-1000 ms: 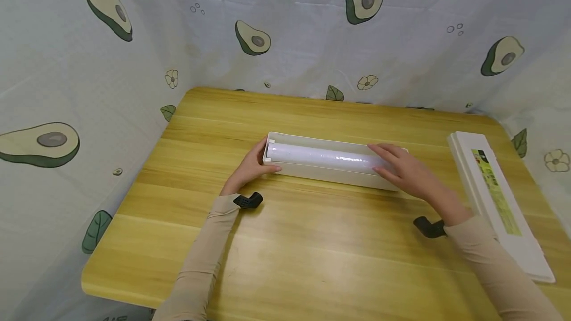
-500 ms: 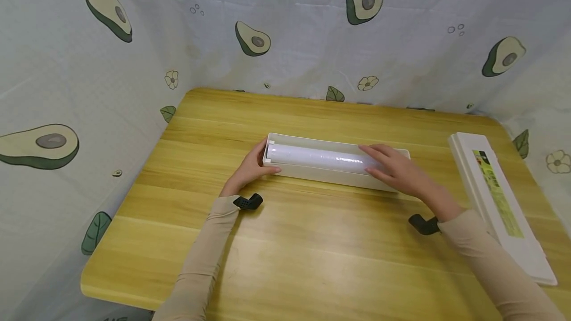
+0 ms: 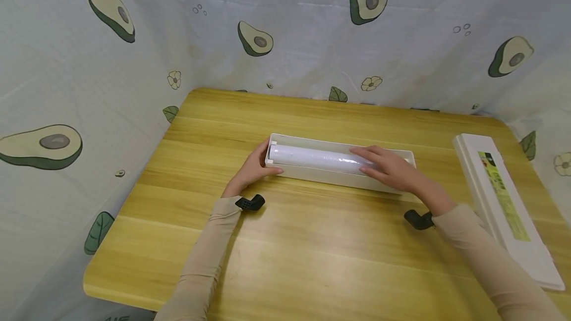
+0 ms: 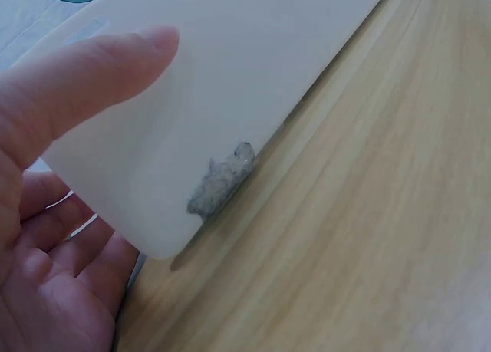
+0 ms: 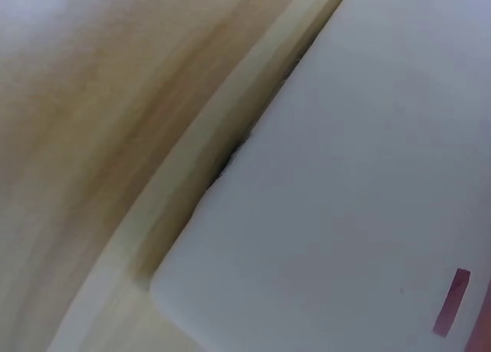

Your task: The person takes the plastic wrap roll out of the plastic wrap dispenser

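- The white box [image 3: 321, 176] is lying mid-counter [image 3: 334, 241], its length running left to right and its top standing uncovered.
- A shiny white roll [image 3: 308, 156] is resting inside it, lengthwise between the near and far walls.
- The left hand [image 3: 251, 166] is holding the box's left end, its thumb pressing on the near wall while its fingers are wrapping behind the end.
- The right hand [image 3: 394, 167] is reaching over the right part of the roll, fingers fairly straight and spread rather than curling round it; how firmly they are pressing, I cannot tell.
- A lid-like white panel [image 3: 489, 192] with a yellow-green label [image 3: 504, 194] is lying apart, on the counter's right side.
- The roll is looking firm but slick, probably of middling weight, its outer layer likely thin and easily creased; it is calling for a light hold across both long sides.
- The box is seeming light and stiff enough to slide when pushed, so its end walls and corners are offering the steadiest hold.
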